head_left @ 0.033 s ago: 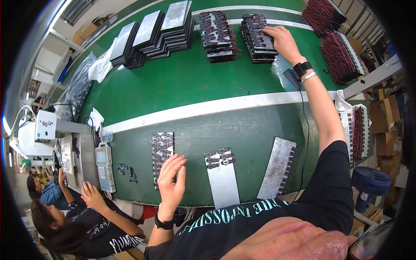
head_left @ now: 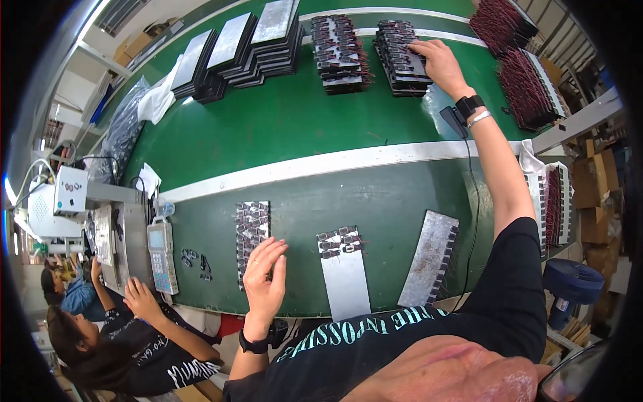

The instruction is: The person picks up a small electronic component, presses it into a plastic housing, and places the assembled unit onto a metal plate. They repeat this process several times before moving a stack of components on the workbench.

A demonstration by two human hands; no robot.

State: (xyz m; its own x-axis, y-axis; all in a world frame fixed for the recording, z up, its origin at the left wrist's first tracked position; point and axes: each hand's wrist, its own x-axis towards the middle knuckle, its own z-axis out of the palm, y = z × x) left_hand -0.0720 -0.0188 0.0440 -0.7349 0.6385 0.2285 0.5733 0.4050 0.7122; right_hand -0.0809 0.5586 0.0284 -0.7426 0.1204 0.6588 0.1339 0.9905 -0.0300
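Observation:
My right hand [head_left: 442, 65] reaches far over the green table to a stack of metal plates [head_left: 400, 63] covered with small black parts with thin wires. Its fingers are bent and drawn together at the stack's right edge; what lies between the fingertips is hidden. My left hand [head_left: 265, 275] is raised with fingers stretched out and nothing visible in it. It partly covers a plate [head_left: 252, 221] carrying rows of the black parts. In front of me lies a bare silver plate [head_left: 344, 285] with several black parts [head_left: 340, 242] at its far end.
At right, a tilted plate [head_left: 429, 258] has black parts along one edge. A second loaded stack [head_left: 338, 57] and piles of bare plates [head_left: 274, 40] stand at the back. A handheld keypad device [head_left: 161, 254] and loose parts [head_left: 190, 257] lie left. A co-worker's hand [head_left: 143, 301] is nearby.

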